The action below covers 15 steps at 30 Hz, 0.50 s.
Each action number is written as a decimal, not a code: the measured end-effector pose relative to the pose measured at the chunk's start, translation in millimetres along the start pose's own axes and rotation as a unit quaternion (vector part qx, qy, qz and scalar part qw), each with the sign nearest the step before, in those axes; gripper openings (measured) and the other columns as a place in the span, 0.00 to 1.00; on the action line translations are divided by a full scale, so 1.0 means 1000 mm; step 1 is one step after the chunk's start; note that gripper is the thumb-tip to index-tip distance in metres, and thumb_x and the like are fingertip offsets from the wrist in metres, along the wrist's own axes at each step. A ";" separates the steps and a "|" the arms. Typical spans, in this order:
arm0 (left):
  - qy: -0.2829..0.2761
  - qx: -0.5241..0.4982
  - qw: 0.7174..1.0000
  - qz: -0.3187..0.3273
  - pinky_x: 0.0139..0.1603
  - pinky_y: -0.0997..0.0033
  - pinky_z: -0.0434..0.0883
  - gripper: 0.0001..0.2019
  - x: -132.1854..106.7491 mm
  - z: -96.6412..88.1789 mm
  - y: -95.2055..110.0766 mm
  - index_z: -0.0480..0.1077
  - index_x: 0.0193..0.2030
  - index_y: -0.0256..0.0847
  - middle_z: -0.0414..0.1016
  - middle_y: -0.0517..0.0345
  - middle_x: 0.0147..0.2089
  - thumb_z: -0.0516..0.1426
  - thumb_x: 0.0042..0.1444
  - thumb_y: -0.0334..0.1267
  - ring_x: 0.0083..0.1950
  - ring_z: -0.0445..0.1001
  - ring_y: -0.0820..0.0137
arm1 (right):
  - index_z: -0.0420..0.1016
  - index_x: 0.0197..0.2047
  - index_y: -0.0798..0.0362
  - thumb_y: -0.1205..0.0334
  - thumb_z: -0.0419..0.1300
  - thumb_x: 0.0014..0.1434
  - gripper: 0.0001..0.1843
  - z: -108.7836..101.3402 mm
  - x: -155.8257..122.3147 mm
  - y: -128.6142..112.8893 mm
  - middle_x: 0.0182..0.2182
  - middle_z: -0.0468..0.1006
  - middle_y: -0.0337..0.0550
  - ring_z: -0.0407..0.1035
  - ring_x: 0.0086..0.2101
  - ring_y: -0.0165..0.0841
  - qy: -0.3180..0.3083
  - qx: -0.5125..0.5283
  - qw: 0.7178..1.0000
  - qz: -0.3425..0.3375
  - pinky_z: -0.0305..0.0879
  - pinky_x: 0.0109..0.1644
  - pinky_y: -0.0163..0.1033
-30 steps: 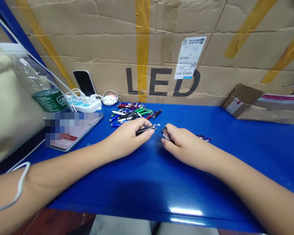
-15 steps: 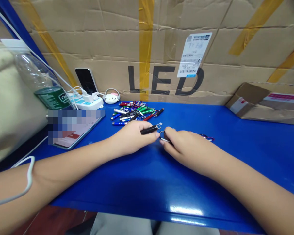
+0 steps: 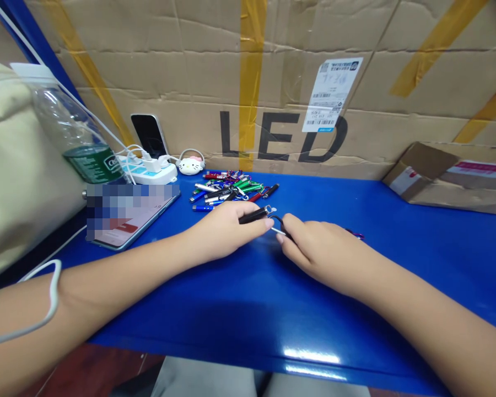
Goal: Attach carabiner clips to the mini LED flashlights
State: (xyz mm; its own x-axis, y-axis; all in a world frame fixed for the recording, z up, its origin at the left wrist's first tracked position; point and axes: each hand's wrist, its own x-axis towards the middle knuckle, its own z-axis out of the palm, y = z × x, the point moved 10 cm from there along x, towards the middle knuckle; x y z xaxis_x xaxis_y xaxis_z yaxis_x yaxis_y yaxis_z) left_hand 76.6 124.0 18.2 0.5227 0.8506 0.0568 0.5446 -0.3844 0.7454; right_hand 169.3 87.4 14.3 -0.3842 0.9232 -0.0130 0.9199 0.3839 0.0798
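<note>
My left hand point(image 3: 225, 229) rests on the blue table point(image 3: 240, 309) and grips a small black pen-shaped light point(image 3: 254, 214) with a metal loop at its tip. My right hand point(image 3: 316, 248) lies just to the right, fingers pinched on a dark carabiner clip point(image 3: 280, 227) that touches the light's loop end. Behind my hands lies a pile of several coloured small lights and clips point(image 3: 229, 190). A purple clip point(image 3: 355, 235) peeks out behind my right hand.
A large cardboard box marked LED point(image 3: 281, 82) forms the back wall. At the left stand a plastic bottle point(image 3: 72, 138), a power strip with plugs point(image 3: 151, 170), a propped phone point(image 3: 150, 135), a cat-shaped trinket point(image 3: 189, 165) and a tablet point(image 3: 128, 218). A small open carton point(image 3: 450, 176) sits right.
My two hands have come together: a gap lay between the light's tip and the clip a second ago, and now the clip meets the loop end.
</note>
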 end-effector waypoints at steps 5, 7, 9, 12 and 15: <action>-0.019 0.034 0.999 0.028 0.30 0.76 0.59 0.17 -0.001 0.003 0.005 0.67 0.30 0.38 0.66 0.63 0.28 0.53 0.56 0.52 0.31 0.64 0.74 | 0.65 0.41 0.52 0.52 0.42 0.67 0.16 0.001 0.002 -0.001 0.30 0.77 0.48 0.69 0.27 0.38 0.001 -0.005 1.000 -0.009 0.46 0.27 0.38; -0.015 0.040 0.999 0.034 0.31 0.76 0.60 0.17 -0.002 0.003 0.006 0.68 0.31 0.38 0.68 0.63 0.29 0.52 0.57 0.52 0.32 0.65 0.73 | 0.65 0.41 0.52 0.53 0.42 0.67 0.15 0.001 0.003 0.000 0.29 0.76 0.48 0.69 0.27 0.38 -0.003 -0.015 1.000 -0.001 0.45 0.27 0.38; -0.015 0.048 0.998 0.042 0.34 0.75 0.61 0.17 -0.003 0.003 0.007 0.68 0.32 0.39 0.70 0.62 0.30 0.51 0.58 0.52 0.34 0.66 0.72 | 0.65 0.42 0.53 0.54 0.42 0.67 0.15 0.001 0.005 0.002 0.29 0.76 0.48 0.69 0.26 0.38 -0.008 -0.021 1.000 0.010 0.45 0.27 0.38; -0.029 0.054 0.996 0.064 0.38 0.74 0.62 0.15 -0.006 0.005 0.010 0.68 0.32 0.39 0.71 0.62 0.32 0.48 0.61 0.46 0.36 0.68 0.72 | 0.65 0.43 0.54 0.55 0.42 0.67 0.15 0.002 0.006 0.005 0.29 0.76 0.48 0.68 0.26 0.37 -0.018 -0.018 0.999 0.024 0.45 0.27 0.38; -0.043 0.063 0.994 0.083 0.41 0.74 0.62 0.10 -0.009 0.006 0.015 0.66 0.32 0.39 0.71 0.63 0.34 0.47 0.60 0.37 0.38 0.68 0.73 | 0.64 0.44 0.54 0.57 0.42 0.67 0.14 -0.001 0.005 0.005 0.30 0.76 0.48 0.68 0.27 0.37 -0.022 0.002 0.999 0.028 0.46 0.28 0.38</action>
State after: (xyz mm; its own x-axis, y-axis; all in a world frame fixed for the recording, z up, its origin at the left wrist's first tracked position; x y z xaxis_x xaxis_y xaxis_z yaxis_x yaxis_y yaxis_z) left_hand 83.8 108.8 25.0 0.6633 0.7400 0.1118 0.5210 -0.5638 0.6408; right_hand 171.5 94.1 15.2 -0.3286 0.9431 -0.0519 0.9401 0.3318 0.0784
